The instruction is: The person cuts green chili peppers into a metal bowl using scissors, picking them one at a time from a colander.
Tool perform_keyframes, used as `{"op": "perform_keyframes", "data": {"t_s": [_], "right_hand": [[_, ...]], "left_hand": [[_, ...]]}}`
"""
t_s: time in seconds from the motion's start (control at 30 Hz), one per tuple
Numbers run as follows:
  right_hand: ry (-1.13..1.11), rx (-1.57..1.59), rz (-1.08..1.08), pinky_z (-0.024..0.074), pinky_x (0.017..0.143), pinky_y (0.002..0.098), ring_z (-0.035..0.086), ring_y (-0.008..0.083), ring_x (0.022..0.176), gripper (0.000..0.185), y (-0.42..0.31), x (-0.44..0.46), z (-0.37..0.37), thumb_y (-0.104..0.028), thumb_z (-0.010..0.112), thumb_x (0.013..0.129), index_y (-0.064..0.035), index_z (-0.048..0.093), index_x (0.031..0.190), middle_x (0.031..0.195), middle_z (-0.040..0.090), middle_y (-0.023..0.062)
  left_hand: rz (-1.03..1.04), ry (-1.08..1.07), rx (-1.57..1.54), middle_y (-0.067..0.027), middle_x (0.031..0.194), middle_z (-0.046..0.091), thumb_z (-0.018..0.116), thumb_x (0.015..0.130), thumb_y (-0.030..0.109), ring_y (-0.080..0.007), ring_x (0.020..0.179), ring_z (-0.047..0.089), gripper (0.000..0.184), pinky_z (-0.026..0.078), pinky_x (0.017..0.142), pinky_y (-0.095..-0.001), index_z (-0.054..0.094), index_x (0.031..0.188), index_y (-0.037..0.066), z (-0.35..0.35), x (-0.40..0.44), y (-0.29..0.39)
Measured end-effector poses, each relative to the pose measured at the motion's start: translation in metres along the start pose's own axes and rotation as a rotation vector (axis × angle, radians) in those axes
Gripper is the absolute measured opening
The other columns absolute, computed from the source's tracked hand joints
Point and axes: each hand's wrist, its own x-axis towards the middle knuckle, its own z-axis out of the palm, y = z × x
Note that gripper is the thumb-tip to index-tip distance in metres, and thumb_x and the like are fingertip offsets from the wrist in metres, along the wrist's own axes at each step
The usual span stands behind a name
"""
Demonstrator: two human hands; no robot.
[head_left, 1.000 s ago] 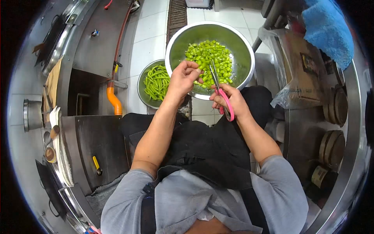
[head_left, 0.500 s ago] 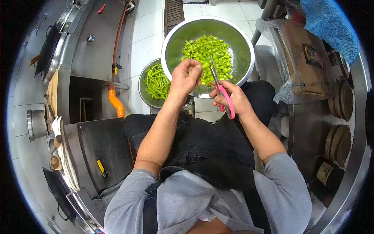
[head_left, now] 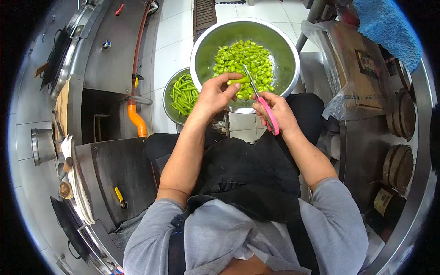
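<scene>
My left hand [head_left: 214,97] pinches a green chili pepper [head_left: 239,81] between thumb and fingers, above the near side of a large metal bowl. In my right hand [head_left: 282,114] is a pair of scissors [head_left: 271,117] with pink handles. Their blades point up and left and meet the free end of the pepper; whether they are parted there is hard to see. Many cut green pieces [head_left: 245,57] lie in the large bowl [head_left: 296,59]. Whole green chilies [head_left: 184,97] fill a smaller metal bowl [head_left: 167,103] to the left, partly behind my left forearm.
An orange pipe [head_left: 135,120] runs down beside the steel cabinets on the left. A cardboard box in clear plastic [head_left: 362,73] and a blue cloth [head_left: 389,30] are at the right. Stacked round pans [head_left: 398,167] sit on a lower right shelf. White tiles cover the floor.
My left hand has turned, so more of the pepper shows, pointing right toward the blades. The scissors and my right hand have shifted slightly to the right.
</scene>
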Motion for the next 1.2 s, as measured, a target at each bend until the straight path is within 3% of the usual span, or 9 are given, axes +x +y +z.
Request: {"op": "perform_keyframes", "data": {"t_s": [0.17,0.33,0.47,0.53,0.57,0.67,0.9,1.03,1.2], "right_hand": [[-0.009,0.027,0.067,0.0384,0.038,0.0237,0.052,0.0085,0.044,0.039,0.0,0.003,0.0,-0.023,0.073,0.082,0.004,0.061,0.107,0.065,0.057,0.003],[-0.057,0.037,0.014,0.0427,0.043,0.023,0.056,0.0103,0.049,0.046,0.009,0.005,0.003,-0.021,0.074,0.081,0.0034,0.058,0.115,0.073,0.062,0.0057],[-0.11,0.004,-0.043,0.044,0.045,0.023,0.057,0.0112,0.05,0.048,0.014,0.005,0.003,-0.021,0.074,0.08,0.0021,0.056,0.118,0.076,0.063,0.0067],[-0.067,0.027,-0.036,0.0434,0.044,0.0232,0.055,0.0107,0.049,0.046,0.012,0.006,0.001,-0.021,0.074,0.08,0.0014,0.058,0.116,0.074,0.062,0.0059],[-0.065,0.028,-0.036,0.0434,0.044,0.0232,0.055,0.0107,0.049,0.046,0.011,0.006,0.001,-0.021,0.074,0.08,0.0014,0.058,0.116,0.074,0.062,0.0059],[-0.06,0.052,0.023,0.0422,0.043,0.0237,0.053,0.0104,0.047,0.043,0.007,0.005,0.0,-0.021,0.074,0.081,0.0025,0.059,0.113,0.07,0.06,0.0052],[-0.041,0.004,0.099,0.0401,0.039,0.025,0.05,0.0104,0.041,0.039,0.003,0.005,-0.001,-0.02,0.073,0.082,0.0042,0.059,0.11,0.068,0.059,0.0053],[-0.065,0.008,0.067,0.0422,0.041,0.0248,0.053,0.011,0.044,0.043,0.006,0.006,0.002,-0.02,0.073,0.082,0.0038,0.058,0.114,0.072,0.062,0.0061],[-0.124,0.023,-0.059,0.0445,0.045,0.0242,0.056,0.0113,0.05,0.047,0.017,0.008,0.004,-0.02,0.075,0.081,0.0027,0.056,0.118,0.075,0.062,0.0059]], "left_hand": [[-0.071,0.081,0.073,-0.0044,0.067,0.064,0.064,0.087,0.015,-0.0087,0.061,0.061,0.026,0.045,0.055,-0.0239,0.064,0.11,0.003,-0.008,0.002,-0.01],[0.038,0.297,-0.235,-0.0045,0.07,0.064,0.066,0.085,0.012,-0.0093,0.063,0.063,0.021,0.046,0.055,-0.0248,0.062,0.101,0.0,0.003,0.008,-0.015],[0.049,0.226,-0.234,-0.0056,0.072,0.064,0.069,0.084,0.013,-0.0092,0.061,0.062,0.02,0.046,0.054,-0.0249,0.06,0.095,-0.001,0.009,0.007,-0.017],[0.138,0.105,-0.042,-0.0057,0.071,0.064,0.07,0.083,0.014,-0.0086,0.06,0.059,0.022,0.046,0.055,-0.0246,0.06,0.097,-0.001,0.009,0.008,-0.018],[0.047,0.083,-0.065,-0.0051,0.072,0.065,0.071,0.082,0.015,-0.0083,0.06,0.056,0.024,0.046,0.057,-0.0244,0.062,0.097,-0.001,0.009,0.005,-0.019],[0.058,0.129,0.097,-0.0039,0.073,0.065,0.072,0.08,0.017,-0.0084,0.063,0.056,0.024,0.046,0.059,-0.0246,0.067,0.098,0.001,0.005,0.006,-0.022],[-0.048,0.224,0.036,-0.0058,0.073,0.065,0.068,0.083,0.017,-0.012,0.067,0.06,0.027,0.049,0.064,-0.027,0.068,0.106,0.002,-0.006,0.007,-0.029],[-0.037,0.236,0.006,-0.0035,0.077,0.065,0.063,0.087,0.011,-0.0086,0.068,0.06,0.032,0.044,0.057,-0.0226,0.061,0.117,0.0,-0.01,0.008,-0.028],[0.084,0.201,-0.006,-0.0049,0.081,0.065,0.063,0.087,0.008,-0.0099,0.072,0.062,0.025,0.046,0.06,-0.0233,0.059,0.11,-0.001,0.002,0.008,-0.027]]}}
